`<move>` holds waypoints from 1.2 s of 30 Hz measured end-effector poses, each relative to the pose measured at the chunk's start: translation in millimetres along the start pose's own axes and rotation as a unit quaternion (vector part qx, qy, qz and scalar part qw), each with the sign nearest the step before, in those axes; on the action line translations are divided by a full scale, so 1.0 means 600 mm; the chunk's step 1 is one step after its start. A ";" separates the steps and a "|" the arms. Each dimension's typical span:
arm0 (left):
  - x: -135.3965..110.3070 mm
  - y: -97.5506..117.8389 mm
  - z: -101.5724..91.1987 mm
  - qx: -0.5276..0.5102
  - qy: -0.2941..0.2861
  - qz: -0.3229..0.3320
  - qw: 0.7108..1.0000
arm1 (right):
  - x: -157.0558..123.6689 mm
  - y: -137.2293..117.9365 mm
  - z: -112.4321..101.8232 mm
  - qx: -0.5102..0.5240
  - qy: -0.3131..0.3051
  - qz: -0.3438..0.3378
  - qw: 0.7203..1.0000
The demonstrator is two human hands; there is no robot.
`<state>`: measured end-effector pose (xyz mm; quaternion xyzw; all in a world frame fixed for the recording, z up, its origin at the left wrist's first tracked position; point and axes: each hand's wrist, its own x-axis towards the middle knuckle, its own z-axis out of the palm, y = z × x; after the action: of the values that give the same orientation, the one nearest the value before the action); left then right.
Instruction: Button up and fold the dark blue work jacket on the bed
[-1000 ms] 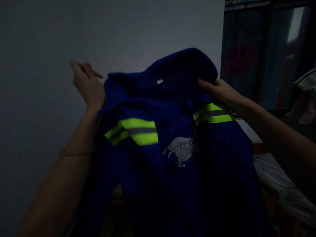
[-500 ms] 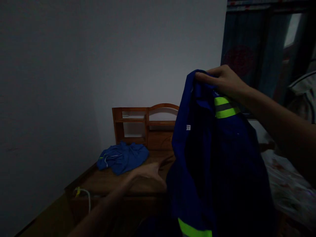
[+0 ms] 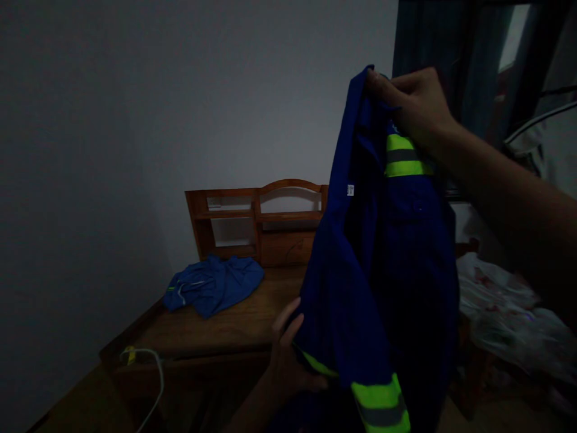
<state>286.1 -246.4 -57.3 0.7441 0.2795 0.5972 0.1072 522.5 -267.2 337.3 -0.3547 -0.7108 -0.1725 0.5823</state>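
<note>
Right hand (image 3: 417,105) sits higher than half a second ago, collar up with it; left hand (image 3: 288,355) sits lower, now against the garment edge. Clock directions are from view centre.

Blue work jacket (image 3: 347,288) hangs in the air from 1 down to 5 o'clock, collar end up, front gaping, dark inside. Right fingers pinch the collar at 1 o'clock. Left hand is at 6, fingertips on the jacket's near-left edge, thumb lower by a yellow-green strip; can't tell if it grips cloth or only touches.

White label (image 3: 350,190) shows inside, about 1 o'clock. Reflective band (image 3: 406,156) is at 2, just below the right hand; another (image 3: 382,403) at 5.

Behind: wooden surface (image 3: 243,328) at 7, crumpled lighter-blue garment (image 3: 220,288) lying on it at 8. Wooden shelf unit (image 3: 261,249) stands at its back, against the pale wall (image 3: 247,90). White cable (image 3: 157,361) with yellow piece (image 3: 131,356) at the front edge, 8 o'clock. Clear plastic bags (image 3: 496,300) at 4, right of the jacket.
</note>
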 end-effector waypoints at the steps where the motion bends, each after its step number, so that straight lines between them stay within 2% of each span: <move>1: -0.004 0.006 0.005 0.019 0.015 0.025 0.999 | 0.001 -0.003 0.002 0.001 -0.002 -0.006 1.000; 4: 0.016 0.043 0.013 0.047 0.014 0.025 0.999 | 0.005 -0.012 0.007 0.003 -0.005 -0.012 1.000; 7: 0.056 0.075 0.014 0.017 0.006 -0.037 0.999 | 0.005 -0.015 0.010 -0.006 -0.012 -0.014 1.000; 10: 0.091 0.079 0.017 -0.039 -0.029 -0.126 0.991 | 0.002 -0.016 0.010 -0.021 -0.028 -0.011 0.999; 13: 0.114 0.076 0.022 -0.088 -0.068 -0.165 0.980 | -0.003 -0.018 0.011 -0.038 -0.044 -0.006 0.998; 16: 0.126 0.092 0.017 -0.097 -0.022 -0.168 0.981 | -0.006 -0.017 0.010 -0.060 -0.054 -0.004 0.997; 18: 0.128 0.109 0.009 -0.071 0.011 -0.140 0.988 | -0.005 -0.013 0.008 -0.072 -0.056 -0.004 0.996; 19: 0.126 0.117 0.004 -0.049 0.011 -0.119 0.992 | -0.004 -0.011 0.006 -0.077 -0.055 -0.004 0.995; 21: 0.121 0.128 -0.002 -0.010 -0.028 -0.084 0.996 | -0.002 -0.006 0.003 -0.085 -0.054 -0.007 0.995; 24: 0.111 0.125 0.000 0.012 -0.112 -0.090 0.990 | -0.001 -0.001 -0.001 -0.097 -0.058 -0.013 0.994; 30: 0.107 0.088 0.024 -0.037 -0.184 -0.144 0.972 | -0.007 0.006 0.003 -0.117 -0.085 0.017 0.989; 33: 0.111 0.078 0.025 -0.066 -0.180 -0.157 0.969 | -0.008 0.016 0.000 -0.130 -0.089 0.030 0.987; 36: 0.123 0.065 0.011 -0.104 -0.160 -0.188 0.964 | -0.006 0.035 -0.013 -0.156 -0.080 0.045 0.983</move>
<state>313.2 -237.4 21.2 0.7490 0.3300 0.4651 0.3372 543.0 -258.8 332.6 -0.4856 -0.7027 -0.2259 0.4684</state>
